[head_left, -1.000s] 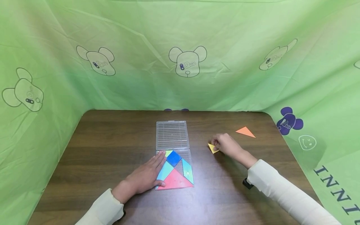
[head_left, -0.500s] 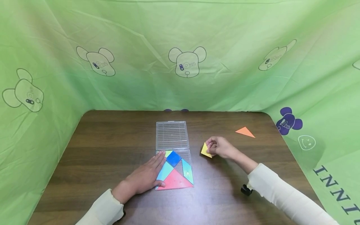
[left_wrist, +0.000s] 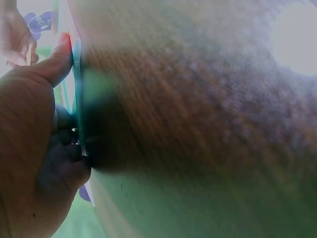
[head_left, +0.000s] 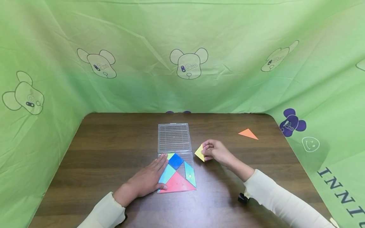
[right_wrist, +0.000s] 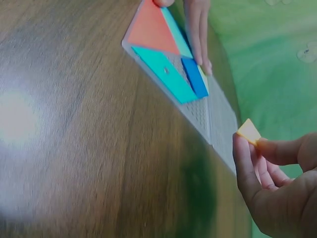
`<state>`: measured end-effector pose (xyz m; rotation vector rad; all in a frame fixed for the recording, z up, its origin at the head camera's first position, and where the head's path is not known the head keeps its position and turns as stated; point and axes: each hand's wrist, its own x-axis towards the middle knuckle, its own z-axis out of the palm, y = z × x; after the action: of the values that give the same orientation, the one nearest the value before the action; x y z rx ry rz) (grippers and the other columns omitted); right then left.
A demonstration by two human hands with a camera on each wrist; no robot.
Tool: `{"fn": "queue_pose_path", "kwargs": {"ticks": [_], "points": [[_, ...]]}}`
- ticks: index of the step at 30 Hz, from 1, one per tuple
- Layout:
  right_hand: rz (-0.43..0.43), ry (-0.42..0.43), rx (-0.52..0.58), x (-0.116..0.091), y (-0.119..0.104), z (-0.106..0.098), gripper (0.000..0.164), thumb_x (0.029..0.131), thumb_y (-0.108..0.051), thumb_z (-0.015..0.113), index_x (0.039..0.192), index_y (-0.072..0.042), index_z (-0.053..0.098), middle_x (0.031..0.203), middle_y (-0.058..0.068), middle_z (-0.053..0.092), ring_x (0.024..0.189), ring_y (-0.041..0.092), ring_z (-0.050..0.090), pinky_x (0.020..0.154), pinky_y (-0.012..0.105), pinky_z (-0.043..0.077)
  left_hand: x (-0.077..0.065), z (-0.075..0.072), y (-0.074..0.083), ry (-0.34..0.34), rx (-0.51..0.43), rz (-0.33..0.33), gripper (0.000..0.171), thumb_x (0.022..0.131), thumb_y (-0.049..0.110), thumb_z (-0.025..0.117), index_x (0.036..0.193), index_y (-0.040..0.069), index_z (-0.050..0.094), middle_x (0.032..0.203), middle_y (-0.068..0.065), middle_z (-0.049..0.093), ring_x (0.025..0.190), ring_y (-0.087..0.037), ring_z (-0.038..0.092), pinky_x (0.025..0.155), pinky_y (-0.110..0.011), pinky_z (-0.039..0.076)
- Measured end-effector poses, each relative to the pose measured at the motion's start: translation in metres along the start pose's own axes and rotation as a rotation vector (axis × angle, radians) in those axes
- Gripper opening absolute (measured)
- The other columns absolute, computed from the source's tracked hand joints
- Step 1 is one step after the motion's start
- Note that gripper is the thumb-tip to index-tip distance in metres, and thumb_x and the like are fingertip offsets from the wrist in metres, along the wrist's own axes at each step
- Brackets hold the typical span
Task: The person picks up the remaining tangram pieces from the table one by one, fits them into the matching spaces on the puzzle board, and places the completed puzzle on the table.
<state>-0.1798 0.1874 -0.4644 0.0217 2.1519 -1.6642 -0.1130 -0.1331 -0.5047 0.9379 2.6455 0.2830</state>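
Note:
My right hand (head_left: 218, 152) pinches a small yellow triangle tile (head_left: 199, 153) between thumb and fingers, just right of a clear plastic case (head_left: 186, 155). In the right wrist view the yellow tile (right_wrist: 249, 131) stands out from the fingertips. My left hand (head_left: 148, 177) rests with straight fingers on the case's left side, over some of the tiles. Inside the near half lie a red triangle (head_left: 177, 183), a blue square (head_left: 176, 161), a turquoise parallelogram (head_left: 189, 174), a light blue piece (head_left: 167, 173) and a yellow-green piece (head_left: 170, 155), the last two partly hidden by the left hand.
The case's dotted lid half (head_left: 174, 137) lies unfolded flat on the far side. An orange triangle (head_left: 248, 133) lies at the back right of the brown wooden table (head_left: 114, 142). Green printed cloth (head_left: 137, 79) hangs around the table's back and sides.
My right hand has picked up the yellow triangle from the table and carried it left, close to the case. The left hand has stayed in place.

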Motion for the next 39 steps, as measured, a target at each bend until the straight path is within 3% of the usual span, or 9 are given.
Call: {"fn": "queue_pose_path", "kwargs": {"ticks": [17,28,39], "points": [[-0.011,0.005,0.013,0.000,-0.012,0.035,0.031,0.085,0.016,0.068,0.113,0.013,0.055,0.087,0.009,0.059,0.073,0.014,0.062,0.069,0.035,0.064,0.001,-0.001,0.000,-0.013,-0.017,-0.018,0.098,0.094,0.068,0.054,0.165,0.012,0.018,0.175,-0.006,0.007,0.162,-0.028,0.007,0.127,-0.046,0.027],[-0.041,-0.033,-0.071,-0.003,-0.006,0.054,0.027,0.087,0.009,0.069,0.112,0.009,0.058,0.088,0.009,0.057,0.070,0.016,0.062,0.067,0.036,0.064,-0.001,0.003,0.001,-0.016,-0.022,-0.018,0.097,0.095,0.069,0.053,0.165,0.012,0.018,0.175,-0.006,0.007,0.162,-0.028,0.008,0.126,-0.047,0.028],[-0.068,0.002,-0.189,-0.005,-0.001,0.073,0.019,0.086,0.008,0.071,0.102,0.005,0.060,0.084,0.009,0.058,0.071,0.015,0.061,0.063,0.033,0.063,0.000,0.001,0.002,-0.015,-0.036,-0.025,0.098,0.094,0.069,0.054,0.165,0.013,0.019,0.175,-0.004,0.007,0.162,-0.027,0.009,0.126,-0.049,0.029]]}}
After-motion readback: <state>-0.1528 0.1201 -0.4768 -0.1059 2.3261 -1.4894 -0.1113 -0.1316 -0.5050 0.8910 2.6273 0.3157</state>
